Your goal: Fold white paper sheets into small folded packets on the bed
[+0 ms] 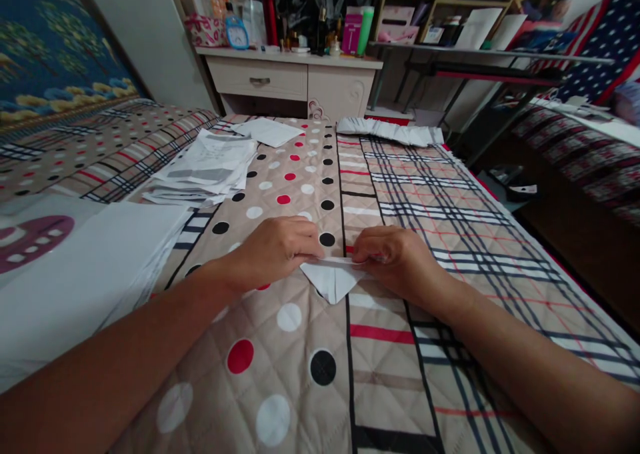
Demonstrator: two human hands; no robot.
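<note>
A small folded white paper [331, 280] lies on the quilted bedspread [300, 374], its pointed tip facing me. My left hand [274, 249] rests on the paper's left end, fingers curled and pressing its top edge. My right hand [395, 259] pinches the paper's right end, fingers closed on the fold. The two hands almost meet above the paper.
A heap of white paper sheets [205, 171] lies at the left, a single sheet [267, 131] beyond it. A row of folded paper pieces [390, 132] sits at the bed's far edge. Large white sheets [85, 274] lie near left. A desk [295, 81] stands behind.
</note>
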